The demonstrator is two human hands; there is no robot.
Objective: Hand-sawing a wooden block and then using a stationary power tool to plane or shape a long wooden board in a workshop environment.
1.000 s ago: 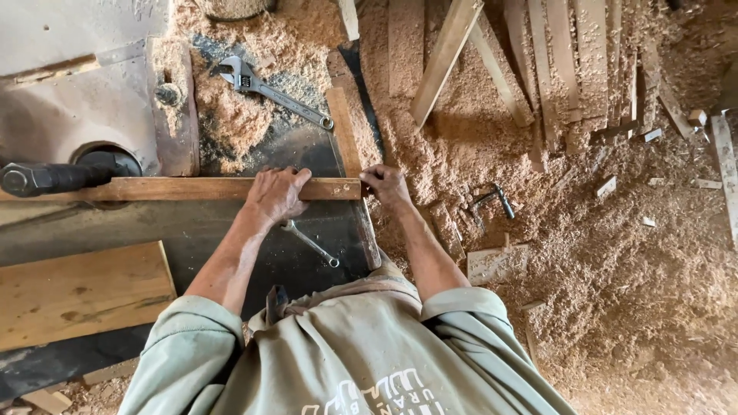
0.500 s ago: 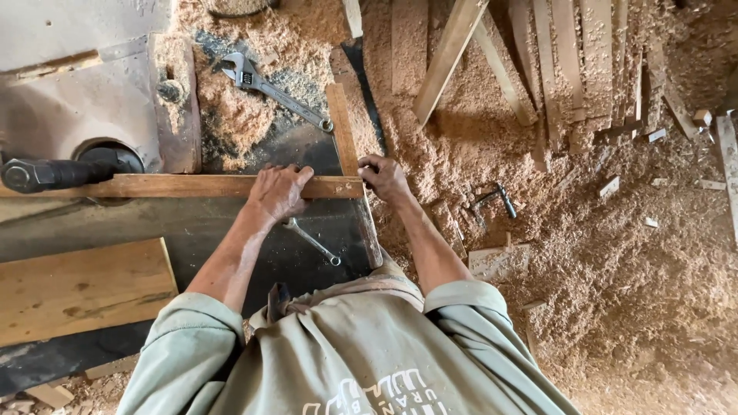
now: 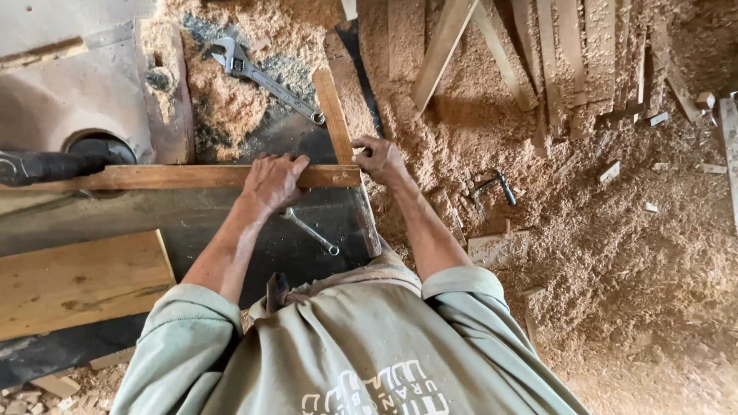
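Observation:
A long narrow wooden strip [image 3: 169, 177] lies across the dark metal machine table [image 3: 223, 230]. My left hand [image 3: 274, 180] grips over the strip near its right end. My right hand [image 3: 380, 160] rests at that end, fingers curled against the corner where the strip meets a second wooden strip [image 3: 332, 104] running away from me. A small open-ended spanner [image 3: 311, 230] lies on the table just below my left hand.
A large adjustable wrench [image 3: 265, 78] lies in sawdust at the back. A black round shaft [image 3: 46, 165] sticks in from the left. A broad plank [image 3: 81, 280] lies at lower left. Sawdust, wood slats [image 3: 569, 54] and a metal clamp [image 3: 496, 187] cover the floor at right.
Both hands stay on the strip's right end; the view has shifted slightly and the right hand's fingers have moved a little at the corner.

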